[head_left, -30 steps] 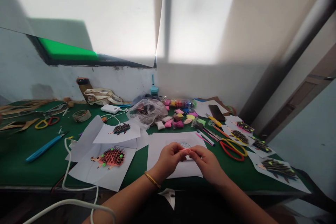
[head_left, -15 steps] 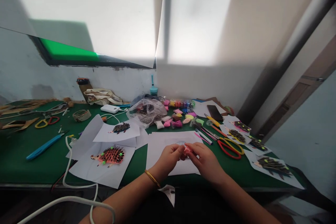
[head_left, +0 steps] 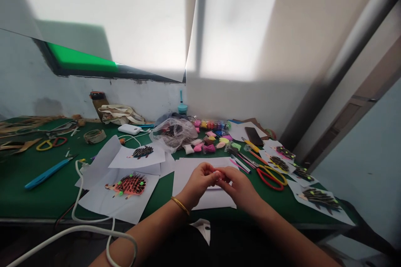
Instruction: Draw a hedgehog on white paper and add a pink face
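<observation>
- My left hand (head_left: pixel 200 183): thumb and fingertips closed in a narrow pinch on a small, soft-looking pink lump (head_left: pixel 218 175). A smooth gold-coloured bangle (head_left: pixel 180 205) encircles the wrist.
- My right hand (head_left: pixel 239 185): thumb and fingers drawn together on the same lump from the right. The tips of both hands meet; the lump is mostly covered, so its exact shape cannot be read.
- Position of the lump: between my fingertips, above the right-hand part of a stack of plain white paper sheets (head_left: pixel 183 175).
- Work surface: a table with a green covering (head_left: pixel 19 200).
- Right of the stack: scissors with one red and one yellow loop handle (head_left: pixel 260 167), blades directed away from me.
- Beyond the stack: small pillow-shaped packets in pink, white, yellow and other colours (head_left: pixel 209 149), beside a crumpled clear plastic bag (head_left: pixel 184 132).
- Left of the stack: a white sheet bearing a pink hedgehog figure with dark spines and green dots (head_left: pixel 131 184). Farther left lies a light-blue, slim-handled tool (head_left: pixel 48 174).
- Far right: white sheets with dark-spined hedgehog figures (head_left: pixel 321 198), near the table's edge.
</observation>
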Demonstrator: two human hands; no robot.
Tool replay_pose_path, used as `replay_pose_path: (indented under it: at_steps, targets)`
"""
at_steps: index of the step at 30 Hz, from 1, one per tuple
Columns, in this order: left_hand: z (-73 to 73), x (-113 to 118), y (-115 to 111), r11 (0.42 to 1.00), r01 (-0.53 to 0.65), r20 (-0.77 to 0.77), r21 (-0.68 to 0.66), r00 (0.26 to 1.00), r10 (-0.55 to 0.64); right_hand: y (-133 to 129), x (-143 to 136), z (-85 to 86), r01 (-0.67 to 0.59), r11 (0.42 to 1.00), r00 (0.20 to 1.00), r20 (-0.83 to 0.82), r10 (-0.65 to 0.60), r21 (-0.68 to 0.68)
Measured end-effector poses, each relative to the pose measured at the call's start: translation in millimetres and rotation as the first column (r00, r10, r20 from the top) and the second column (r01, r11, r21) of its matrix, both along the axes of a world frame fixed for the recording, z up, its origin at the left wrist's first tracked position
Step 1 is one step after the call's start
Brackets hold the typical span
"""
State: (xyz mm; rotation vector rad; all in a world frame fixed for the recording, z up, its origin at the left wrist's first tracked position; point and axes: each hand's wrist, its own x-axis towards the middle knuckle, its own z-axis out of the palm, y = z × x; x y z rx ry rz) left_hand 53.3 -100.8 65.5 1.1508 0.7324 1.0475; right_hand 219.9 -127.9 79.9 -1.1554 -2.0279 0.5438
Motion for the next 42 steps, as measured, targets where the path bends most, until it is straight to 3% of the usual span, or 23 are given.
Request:
replay_pose_path:
  at_steps: [4,8,15,20,23,28,31,32,34,35,38,42]
  targets:
    - [-5.1,-1.4,6.9,1.0,0.007,-0.033,0.006,0.999,-0.007,5.7,-1.0,-1.6,0.004,0.998,1.0,0.01,-0.004,0.063]
    - [-4.8,-3.3,9.7,0.999,0.007,-0.159,0.054,0.987,0.002,9.9,-1.2,-6.5,0.015,0.995,1.0,0.021,-0.017,0.102]
    - [-3.2,-4.9,11.7,0.98,0.034,-0.275,0.195,0.961,0.022,11.0,-3.4,-13.2,0.102,0.992,0.993,-0.055,-0.106,-0.08]
    - [-10.4,-6.0,13.5,0.97,-0.113,-0.334,0.215,0.925,0.182,11.2,-2.5,-12.9,0.096,0.988,0.994,-0.036,-0.101,-0.118]
    - [-11.7,-6.2,14.5,0.964,-0.123,-0.35,0.237,0.915,0.202,9.2,-4.1,-15.5,0.082,0.992,0.993,-0.076,-0.09,-0.101]
    - [-16.0,-11.7,7.7,0.979,-0.067,-0.394,0.194,0.908,0.14,5.2,-5.5,-21.0,0.105,0.986,0.977,-0.17,-0.127,-0.128]
    - [-15.0,-26.7,-13.9,0.968,0.054,-0.542,0.244,0.835,0.09,5.4,-1.5,-26.3,0.1,0.979,0.96,-0.241,-0.142,-0.18]
    - [-12.8,-33.8,-24.2,0.954,0.162,-0.611,0.254,0.791,0.028,6.1,0.4,-28.7,0.089,0.977,0.954,-0.264,-0.14,-0.195]
    - [-6.2,-48.7,-46.0,0.898,0.417,-0.687,0.143,0.695,-0.213,8.1,3.8,-34.3,0.065,0.972,0.942,-0.307,-0.134,-0.224]
    - [-2.4,-55.4,-55.9,0.87,0.483,-0.688,0.097,0.664,-0.292,9.3,4.9,-37.2,0.055,0.97,0.936,-0.326,-0.133,-0.236]
    - [6.2,-67.4,-73.5,0.837,0.547,-0.692,0.014,0.61,-0.387,12.6,3.9,-44.2,0.031,0.962,0.918,-0.374,-0.134,-0.27]
    - [4.9,-61.5,-60.2,0.819,0.57,-0.644,-0.064,0.603,-0.47,14.1,-4.3,-47.0,-0.005,0.952,0.898,-0.42,-0.13,-0.305]
